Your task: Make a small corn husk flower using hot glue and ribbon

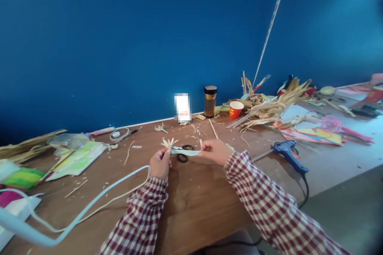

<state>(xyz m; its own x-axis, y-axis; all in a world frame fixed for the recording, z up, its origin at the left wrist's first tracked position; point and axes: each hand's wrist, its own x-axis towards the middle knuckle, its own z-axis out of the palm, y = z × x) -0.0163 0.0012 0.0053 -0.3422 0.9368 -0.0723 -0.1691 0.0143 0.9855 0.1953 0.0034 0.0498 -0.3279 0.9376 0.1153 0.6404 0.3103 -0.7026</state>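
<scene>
While pinched at both ends, pale blue strip (186,153): stretches flat and nearly level above the table, between both hands, at the dial's centre.
Pale flower (168,144): sits at 9 o'clock by the strip's end, petals fanned upward; cannot tell whether joined to the strip.
Left hand (160,163): grips flower base and strip end together between thumb and fingers, at 9 o'clock.
Right hand (216,152): pinches the other strip end, thumb against fingers, at 3 o'clock.
Scissors (180,148): lie just behind the strip, black handles showing above and below; cannot tell whether touching.
Second small flower (160,128): rests apart at 11 o'clock.
Glowing white object (183,107): stands at 12 o'clock, too blurred to identify.
Dark-lidded jar (210,101): stands upright at 1 o'clock.
Red cup (236,110): stands at 2 o'clock, near dried husks (263,107).
Blue glue gun (287,153): lies at 3 o'clock.
Green-patterned paper (80,161): lies at 9 o'clock.
Table (206,207): spreads underneath, brown and littered with scraps.
Blue wall (119,48): rises behind, towards 12 o'clock.
</scene>
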